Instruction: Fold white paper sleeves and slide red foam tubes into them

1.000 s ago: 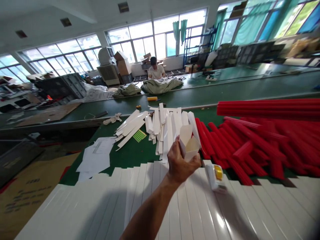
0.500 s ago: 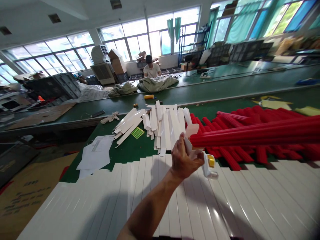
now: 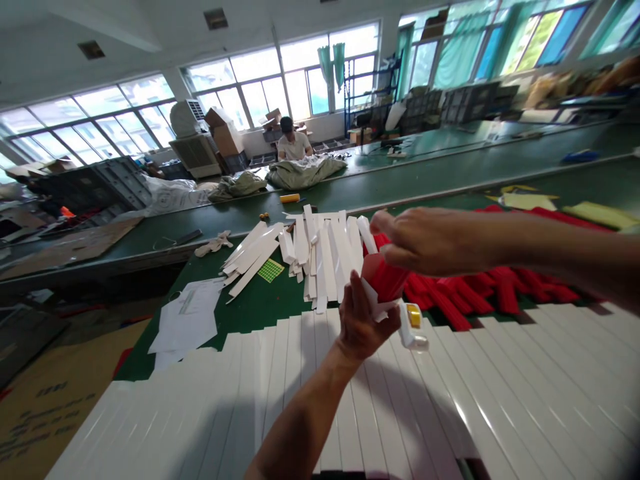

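Note:
My left hand (image 3: 364,323) is wrapped round the open end of a white box (image 3: 371,299), its flaps spread. A red bundle (image 3: 389,279) stands partly inside that opening. Over the bundle's outer end is my right hand (image 3: 407,240), fingers bent and pressed against the red piece. A white tape dispenser with yellow tape (image 3: 414,327) lies just right of my left hand. Many long white boxes (image 3: 300,387) lie side by side along the near edge. Behind my right forearm is a pile of red pieces (image 3: 465,293).
White strips (image 3: 327,257) are heaped on the green table (image 3: 240,313), beside papers (image 3: 190,313), a glove (image 3: 213,244) and a green sticker sheet (image 3: 271,270). Yellow sheets (image 3: 603,215) lie at the right. A person (image 3: 294,141) sits beyond the far table, near cloth sacks (image 3: 305,171).
The long red bundle has gone mostly into the white box; only a short end shows. My right hand has come into view at that end. The view has shifted slightly.

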Motion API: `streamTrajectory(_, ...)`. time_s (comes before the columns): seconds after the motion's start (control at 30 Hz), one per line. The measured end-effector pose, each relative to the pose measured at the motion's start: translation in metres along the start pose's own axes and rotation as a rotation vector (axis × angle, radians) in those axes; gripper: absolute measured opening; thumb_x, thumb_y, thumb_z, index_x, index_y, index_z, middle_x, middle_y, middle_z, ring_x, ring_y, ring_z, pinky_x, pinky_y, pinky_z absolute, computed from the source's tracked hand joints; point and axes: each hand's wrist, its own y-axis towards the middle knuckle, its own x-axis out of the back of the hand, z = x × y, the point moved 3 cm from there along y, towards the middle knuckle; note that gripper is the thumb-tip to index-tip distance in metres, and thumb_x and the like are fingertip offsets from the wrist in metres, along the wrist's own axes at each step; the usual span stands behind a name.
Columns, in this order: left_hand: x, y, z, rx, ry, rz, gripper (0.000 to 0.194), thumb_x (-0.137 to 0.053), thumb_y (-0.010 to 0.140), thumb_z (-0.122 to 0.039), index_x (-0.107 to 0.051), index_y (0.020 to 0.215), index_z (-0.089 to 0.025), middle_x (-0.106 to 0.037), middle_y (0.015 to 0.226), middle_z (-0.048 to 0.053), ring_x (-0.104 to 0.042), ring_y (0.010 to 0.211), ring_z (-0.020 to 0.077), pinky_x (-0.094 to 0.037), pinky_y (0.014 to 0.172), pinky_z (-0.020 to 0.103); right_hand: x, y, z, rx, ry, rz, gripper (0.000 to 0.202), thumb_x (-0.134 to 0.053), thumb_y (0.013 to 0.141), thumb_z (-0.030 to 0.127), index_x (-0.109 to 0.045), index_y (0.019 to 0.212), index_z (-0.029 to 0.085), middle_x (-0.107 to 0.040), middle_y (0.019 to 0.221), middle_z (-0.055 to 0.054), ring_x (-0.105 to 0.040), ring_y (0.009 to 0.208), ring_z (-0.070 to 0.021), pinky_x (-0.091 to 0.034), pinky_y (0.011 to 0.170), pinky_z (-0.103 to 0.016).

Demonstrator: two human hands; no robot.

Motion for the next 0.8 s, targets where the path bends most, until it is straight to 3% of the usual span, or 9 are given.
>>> streamTrajectory(0.1,0.003,-0.003,0.008,-0.060,-0.036,-0.053,0.088,-0.063,0.084,-0.046,-0.024,0.150,-0.003,-0.063,0.120,0.027,-0.069,0.103,0.0331,-0.062,0.078,0.039,-0.027,0.002,0.006,0.043,-0.102,0.212,0.026,-0.056,0.087,0.040,-0.063,0.080,0.017,-0.061,0.074,-0.006,-0.040,0.047,-0.0100,-0.030,0.049,-0.029)
streamTrajectory(0.2,0.005,-0.002,0.015,-0.058,-0.078,-0.087,0.089,-0.069,0.081,-0.044,-0.026,0.149,-0.007,-0.064,0.120,0.023,-0.067,0.108,0.0308,-0.061,0.085,0.037,-0.045,-0.005,-0.007,0.032,0.077,0.102,0.040,-0.038,0.095,0.046,-0.063,0.083,0.018,-0.063,0.086,-0.009,-0.046,0.054,-0.0129,-0.036,0.056,-0.031)
streamTrajectory(0.3,0.007,0.002,0.019,-0.046,-0.092,-0.096,0.081,-0.071,0.080,-0.038,-0.034,0.145,-0.007,-0.064,0.118,0.022,-0.066,0.110,0.0293,-0.060,0.088,0.037,-0.068,-0.020,-0.031,-0.165,0.461,-0.008,0.050,-0.027,0.098,0.050,-0.062,0.083,0.017,-0.061,0.075,-0.006,-0.054,0.062,-0.0162,-0.045,0.065,-0.032)
streamTrajectory(0.4,0.009,0.007,0.021,-0.056,-0.101,-0.078,0.071,-0.067,0.081,-0.032,-0.038,0.142,-0.011,-0.065,0.115,0.018,-0.065,0.111,0.0279,-0.059,0.089,0.040,-0.107,-0.036,-0.044,-0.348,0.922,-0.093,0.048,-0.050,0.087,0.063,-0.066,0.093,0.018,-0.068,0.094,-0.008,-0.064,0.088,-0.0214,-0.052,0.078,-0.035)
streamTrajectory(0.5,0.016,0.009,0.021,-0.034,-0.138,-0.035,0.064,-0.065,0.083,-0.034,-0.042,0.140,-0.015,-0.065,0.114,0.015,-0.061,0.114,0.0282,-0.057,0.092,0.044,-0.145,-0.043,-0.037,-0.416,1.355,-0.220,0.053,-0.068,0.074,0.063,-0.067,0.107,0.022,-0.065,0.122,-0.009,-0.058,0.118,-0.0246,-0.047,0.103,-0.038)
streamTrajectory(0.6,0.022,0.014,0.022,0.124,-0.358,0.058,0.047,-0.054,0.091,-0.043,-0.054,0.130,-0.019,-0.060,0.121,0.015,-0.057,0.119,0.0280,-0.055,0.095,0.047,-0.161,-0.038,-0.018,-0.347,1.555,-0.305,0.042,-0.066,0.082,0.053,-0.067,0.109,0.022,-0.066,0.122,-0.008,-0.057,0.121,-0.0242,-0.042,0.108,-0.039)
streamTrajectory(0.7,0.026,0.020,0.026,0.404,-0.596,0.086,0.038,-0.040,0.099,-0.044,-0.067,0.106,-0.019,-0.059,0.115,0.012,-0.059,0.112,0.0232,-0.054,0.095,0.041,-0.155,-0.029,-0.003,-0.235,1.563,-0.353,0.034,-0.065,0.085,0.040,-0.066,0.115,0.023,-0.068,0.118,-0.006,-0.060,0.116,-0.0234,-0.046,0.104,-0.038)
streamTrajectory(0.8,0.025,0.026,0.028,0.599,-0.659,0.095,0.029,-0.049,0.097,-0.038,-0.068,0.091,-0.017,-0.059,0.102,0.008,-0.060,0.104,0.0194,-0.052,0.093,0.035,-0.149,-0.022,0.001,-0.256,1.594,-0.376,0.035,-0.070,0.078,0.034,-0.066,0.112,0.024,-0.071,0.110,-0.005,-0.066,0.103,-0.0224,-0.051,0.095,-0.037)
